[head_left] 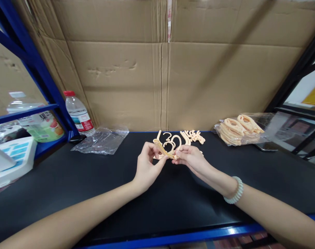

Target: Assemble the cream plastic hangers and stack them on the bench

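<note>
Both hands (pixel 150 165) (pixel 195 159) hold a beige piece (pixel 162 149); a clear bag (pixel 268 128) encloses others (pixel 233 130).

Far side is backed by brown cardboard (pixel 116 62). At far left, a red-capped clear bottle (pixel 78 116) is placed near it, label red and white; a small black object (pixel 77 139) is seen just beside its base. Further left, a white-capped bottle (pixel 47 128) is partly hidden by blue framing (pixel 38 65). Black framing (pixel 292 76) is seen at right.
</note>
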Demonstrator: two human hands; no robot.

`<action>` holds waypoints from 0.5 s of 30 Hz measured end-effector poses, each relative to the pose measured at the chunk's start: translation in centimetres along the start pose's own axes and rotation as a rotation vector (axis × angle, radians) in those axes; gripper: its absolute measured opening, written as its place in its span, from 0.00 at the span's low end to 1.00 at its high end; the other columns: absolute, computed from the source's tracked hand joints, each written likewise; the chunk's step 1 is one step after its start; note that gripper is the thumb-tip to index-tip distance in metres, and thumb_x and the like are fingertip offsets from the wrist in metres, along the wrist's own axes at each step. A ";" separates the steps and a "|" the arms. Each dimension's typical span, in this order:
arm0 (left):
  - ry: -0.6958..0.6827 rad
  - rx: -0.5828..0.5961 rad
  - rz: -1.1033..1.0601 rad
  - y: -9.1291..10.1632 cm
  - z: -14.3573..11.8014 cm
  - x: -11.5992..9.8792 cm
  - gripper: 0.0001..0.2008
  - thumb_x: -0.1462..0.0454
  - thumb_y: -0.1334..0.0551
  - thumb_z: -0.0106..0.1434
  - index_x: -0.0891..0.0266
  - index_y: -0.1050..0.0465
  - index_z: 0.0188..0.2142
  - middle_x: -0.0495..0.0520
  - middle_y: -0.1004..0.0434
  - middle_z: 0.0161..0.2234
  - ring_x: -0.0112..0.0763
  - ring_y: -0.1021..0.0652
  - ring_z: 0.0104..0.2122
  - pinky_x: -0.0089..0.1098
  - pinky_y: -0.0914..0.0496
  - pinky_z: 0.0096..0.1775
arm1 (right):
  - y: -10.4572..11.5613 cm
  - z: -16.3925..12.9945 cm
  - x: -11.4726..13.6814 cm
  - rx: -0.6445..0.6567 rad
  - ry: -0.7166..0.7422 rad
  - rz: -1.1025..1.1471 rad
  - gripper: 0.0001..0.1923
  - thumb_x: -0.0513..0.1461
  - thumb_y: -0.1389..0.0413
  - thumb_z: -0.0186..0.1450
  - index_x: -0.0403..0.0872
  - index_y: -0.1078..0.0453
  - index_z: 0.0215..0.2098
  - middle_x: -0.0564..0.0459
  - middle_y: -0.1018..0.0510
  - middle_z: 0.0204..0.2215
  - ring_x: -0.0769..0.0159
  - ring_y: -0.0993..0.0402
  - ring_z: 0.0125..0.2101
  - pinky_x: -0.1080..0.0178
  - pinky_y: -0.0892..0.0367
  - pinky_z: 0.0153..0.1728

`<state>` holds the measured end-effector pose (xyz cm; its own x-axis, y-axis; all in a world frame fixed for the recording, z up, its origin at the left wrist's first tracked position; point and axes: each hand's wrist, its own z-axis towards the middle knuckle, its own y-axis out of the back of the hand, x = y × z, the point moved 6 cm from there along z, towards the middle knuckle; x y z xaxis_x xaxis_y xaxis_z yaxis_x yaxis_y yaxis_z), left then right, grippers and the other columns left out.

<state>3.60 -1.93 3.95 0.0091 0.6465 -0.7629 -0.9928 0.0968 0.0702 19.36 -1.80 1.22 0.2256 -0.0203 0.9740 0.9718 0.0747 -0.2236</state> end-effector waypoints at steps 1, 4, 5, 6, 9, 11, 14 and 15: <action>0.041 0.012 -0.065 -0.1 0.1 0.3 0.13 0.67 0.34 0.55 0.59 0.39 0.33 0.44 0.37 0.29 0.24 0.30 0.29 0.26 0.32 0.34 | 0.0 -0.1 0.0 0.005 -0.025 0.009 0.15 0.44 0.32 0.48 0.43 0.31 0.24 0.52 0.22 0.25 0.66 0.24 0.25 0.61 0.28 0.32; 0.147 0.077 -0.172 -0.5 0.3 1.0 0.12 0.66 0.35 0.57 0.60 0.34 0.39 0.49 0.34 0.37 0.27 0.27 0.34 0.31 0.30 0.39 | -0.1 -0.2 -0.1 0.031 -0.080 0.039 0.13 0.42 0.33 0.49 0.43 0.31 0.23 0.52 0.23 0.25 0.65 0.23 0.27 0.60 0.27 0.35; 0.179 0.090 -0.189 -0.6 0.3 1.3 0.11 0.65 0.35 0.57 0.61 0.33 0.39 0.51 0.33 0.38 0.28 0.27 0.35 0.32 0.30 0.40 | -0.1 -0.2 -0.2 0.039 -0.090 0.047 0.13 0.41 0.33 0.49 0.43 0.30 0.24 0.52 0.23 0.26 0.64 0.22 0.27 0.60 0.27 0.36; 0.207 0.096 -0.207 -0.6 0.2 1.5 0.10 0.65 0.35 0.56 0.62 0.32 0.38 0.51 0.32 0.38 0.29 0.26 0.36 0.33 0.30 0.41 | -0.1 -0.2 -0.2 0.046 -0.097 0.055 0.12 0.41 0.33 0.50 0.43 0.30 0.24 0.52 0.23 0.26 0.64 0.22 0.28 0.60 0.27 0.37; 0.256 0.087 -0.253 -0.5 0.2 1.9 0.10 0.64 0.34 0.55 0.62 0.32 0.36 0.50 0.31 0.35 0.31 0.26 0.37 0.32 0.29 0.41 | 0.1 0.0 -0.5 0.050 -0.123 0.073 0.10 0.38 0.34 0.51 0.43 0.30 0.24 0.50 0.22 0.27 0.64 0.22 0.28 0.60 0.27 0.38; 0.265 0.077 -0.260 -0.5 0.2 2.1 0.10 0.65 0.34 0.55 0.62 0.32 0.36 0.50 0.30 0.34 0.31 0.26 0.36 0.32 0.29 0.40 | 0.2 0.2 -0.6 0.048 -0.138 0.084 0.09 0.37 0.35 0.52 0.43 0.30 0.24 0.50 0.21 0.28 0.64 0.22 0.28 0.60 0.27 0.38; 0.270 0.063 -0.245 -0.5 0.2 2.2 0.09 0.66 0.35 0.55 0.62 0.32 0.35 0.50 0.30 0.33 0.30 0.26 0.36 0.31 0.29 0.39 | 0.2 0.2 -0.7 0.046 -0.136 0.095 0.09 0.37 0.35 0.52 0.43 0.31 0.24 0.49 0.21 0.29 0.64 0.22 0.29 0.60 0.27 0.38; 0.269 0.060 -0.238 -0.5 0.2 2.2 0.09 0.66 0.35 0.55 0.62 0.32 0.35 0.50 0.30 0.33 0.30 0.26 0.36 0.31 0.29 0.39 | 0.2 0.2 -0.7 0.042 -0.130 0.093 0.09 0.37 0.35 0.51 0.43 0.31 0.24 0.49 0.21 0.29 0.64 0.22 0.28 0.60 0.27 0.38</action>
<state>4.12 -0.41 2.35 0.1998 0.3789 -0.9036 -0.9578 0.2701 -0.0985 19.41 -1.58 0.53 0.3016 0.1173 0.9462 0.9427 0.1119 -0.3144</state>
